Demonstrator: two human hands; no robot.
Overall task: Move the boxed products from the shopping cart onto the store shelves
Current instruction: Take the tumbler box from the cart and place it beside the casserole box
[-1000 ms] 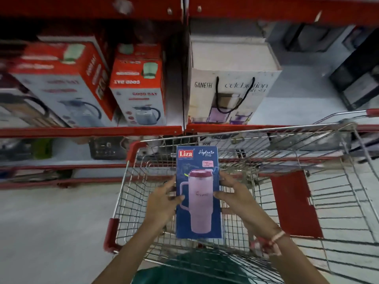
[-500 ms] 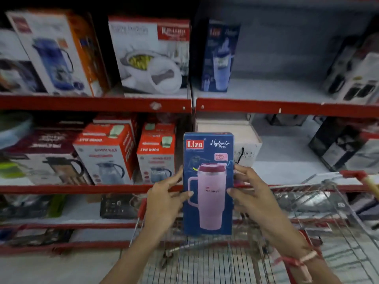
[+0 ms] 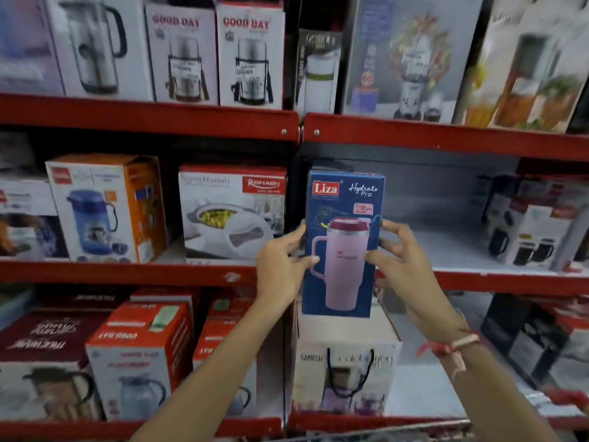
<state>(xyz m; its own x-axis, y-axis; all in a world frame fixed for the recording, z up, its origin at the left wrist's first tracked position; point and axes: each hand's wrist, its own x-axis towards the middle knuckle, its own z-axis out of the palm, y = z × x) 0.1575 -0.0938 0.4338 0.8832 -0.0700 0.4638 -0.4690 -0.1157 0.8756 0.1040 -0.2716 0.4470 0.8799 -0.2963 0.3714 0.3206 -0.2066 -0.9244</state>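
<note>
I have both hands up in front of the shelving, holding a tall, narrow blue carton (image 3: 342, 244) upright between them. It is smooth printed cardboard with crisp square edges, a red "Liza" badge at the top left and a picture of a pale pink handled tumbler with a dark red lid on its face. My left hand (image 3: 280, 266) presses against its left edge, thumb laid across the front and fingers (image 3: 298, 232) curled around the side; my right hand (image 3: 401, 263) mirrors that on the right edge, so both sets of fingers are clamped on the carton. A thin red and cream thread band (image 3: 452, 346) circles my right wrist. The carton is in the air in front of the middle shelf (image 3: 478, 279), a red-painted metal ledge with a pale, mostly bare deck behind it; I cannot tell whether the carton's base has crossed the lip. Just left of it, on the neighbouring bay, sits a squat white casserole box (image 3: 232, 212) with a red corner label, and further left a taller orange and white jug box (image 3: 105, 208). To the right, well apart, a box picturing black mugs (image 3: 532, 231) stands on the same level. Below the carton a cream box with a dark cord handle (image 3: 347, 371) rests on the lower shelf. Above, two white glossy "Good Day" flask boxes (image 3: 216, 55) stand side by side.
</note>
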